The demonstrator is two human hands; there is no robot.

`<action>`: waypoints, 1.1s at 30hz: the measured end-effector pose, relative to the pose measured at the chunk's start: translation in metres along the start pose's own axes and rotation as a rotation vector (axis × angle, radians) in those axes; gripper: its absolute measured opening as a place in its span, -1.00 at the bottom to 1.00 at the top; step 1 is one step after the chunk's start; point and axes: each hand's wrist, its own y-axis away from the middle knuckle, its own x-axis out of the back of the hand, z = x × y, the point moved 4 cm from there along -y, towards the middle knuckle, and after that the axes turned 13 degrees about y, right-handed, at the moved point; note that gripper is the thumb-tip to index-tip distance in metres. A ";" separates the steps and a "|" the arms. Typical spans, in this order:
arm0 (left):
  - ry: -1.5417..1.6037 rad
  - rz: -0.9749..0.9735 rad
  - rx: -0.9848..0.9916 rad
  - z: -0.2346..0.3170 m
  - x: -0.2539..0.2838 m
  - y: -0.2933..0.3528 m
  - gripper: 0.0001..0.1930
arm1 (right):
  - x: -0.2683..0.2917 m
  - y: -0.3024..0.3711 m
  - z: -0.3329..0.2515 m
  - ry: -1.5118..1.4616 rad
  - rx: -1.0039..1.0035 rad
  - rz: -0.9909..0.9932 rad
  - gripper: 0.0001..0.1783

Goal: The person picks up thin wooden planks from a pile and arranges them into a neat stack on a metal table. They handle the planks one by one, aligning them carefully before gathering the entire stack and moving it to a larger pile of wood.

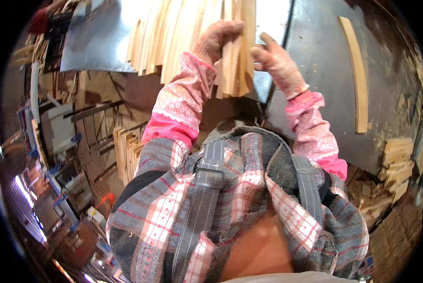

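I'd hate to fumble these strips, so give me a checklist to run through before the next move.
1. Left hand on the strips: ok, over the stack's right part.
2. Right hand gripping: not ok, thumb and finger are apart beside the stack's right edge.
3. Near ends of the strips flush: not ok, they are staggered.
4. Far ends of the strips flush: cannot tell, the picture cuts them off.
5. Loose strip clear of both hands: ok, it lies apart to the right.
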 end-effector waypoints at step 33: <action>-1.060 0.112 0.100 -0.090 -0.079 -0.029 -0.32 | 0.098 0.089 0.064 -0.420 -0.114 0.276 -0.56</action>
